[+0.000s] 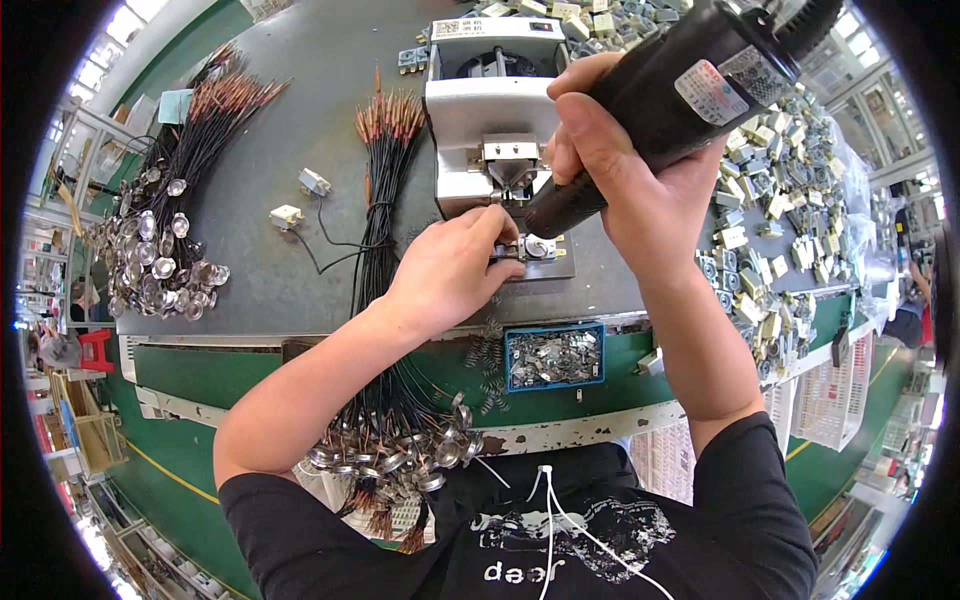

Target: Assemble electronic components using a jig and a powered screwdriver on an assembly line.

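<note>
My right hand point(645, 195) is wrapped round a thick black electric screwdriver point(665, 105), which slants down to the left. Its tip end comes down beside a small thermostat-like part point(540, 247) on a metal plate point(545, 270) in front of a white bench machine point(470, 110). From the left, my left hand point(455, 262) reaches in with thumb and fingers pinched at that part; what exactly lies between the fingertips is mostly hidden. A bundle of black wires point(375, 215) with reddish-brown ends runs beside my left wrist, its round metal caps point(400, 455) hanging at the table edge.
A second wire bundle point(195, 130) with metal caps lies at the left. Two small wired blocks point(287, 216) sit near the middle bundle. A blue tray point(555, 387) of small metal pieces stands at the front edge. Many cream and grey switch blocks point(775, 190) are heaped at the right.
</note>
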{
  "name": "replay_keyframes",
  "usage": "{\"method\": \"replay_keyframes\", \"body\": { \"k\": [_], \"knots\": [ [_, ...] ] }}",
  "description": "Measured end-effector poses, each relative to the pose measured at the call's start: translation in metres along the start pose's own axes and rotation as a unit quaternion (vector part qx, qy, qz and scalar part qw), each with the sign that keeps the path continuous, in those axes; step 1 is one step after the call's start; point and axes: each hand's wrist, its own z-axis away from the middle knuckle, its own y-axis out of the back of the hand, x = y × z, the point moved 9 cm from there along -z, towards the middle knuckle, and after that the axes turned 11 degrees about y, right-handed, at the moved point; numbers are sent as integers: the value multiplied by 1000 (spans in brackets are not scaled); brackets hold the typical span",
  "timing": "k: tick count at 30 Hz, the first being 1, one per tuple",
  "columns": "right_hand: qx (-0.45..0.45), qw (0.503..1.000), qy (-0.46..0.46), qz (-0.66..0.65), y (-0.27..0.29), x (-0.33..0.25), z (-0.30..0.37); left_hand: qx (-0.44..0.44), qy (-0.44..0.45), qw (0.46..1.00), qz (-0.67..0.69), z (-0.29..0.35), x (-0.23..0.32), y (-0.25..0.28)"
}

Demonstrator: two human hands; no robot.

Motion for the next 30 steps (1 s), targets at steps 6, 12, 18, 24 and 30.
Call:
{"method": "replay_keyframes", "body": {
  "k": [6, 12, 18, 24, 30],
  "knots": [
    [-19, 1000, 4, -16, 1, -6, 1, 57, -44, 997, 18, 4, 15, 14],
    [-56, 993, 62, -81, 3, -23, -3, 129, -112, 985, 4, 9, 24, 27],
    [-66, 992, 63, -88, 0, -25, -1, 154, -121, 981, 1, 10, 24, 31],
    [-63, 992, 63, -85, -2, -24, 0, 152, -116, 982, 2, 10, 24, 29],
    [-65, 996, 47, -40, -2, -24, 3, 140, -145, 979, 16, 12, 22, 26]
  ]
}}
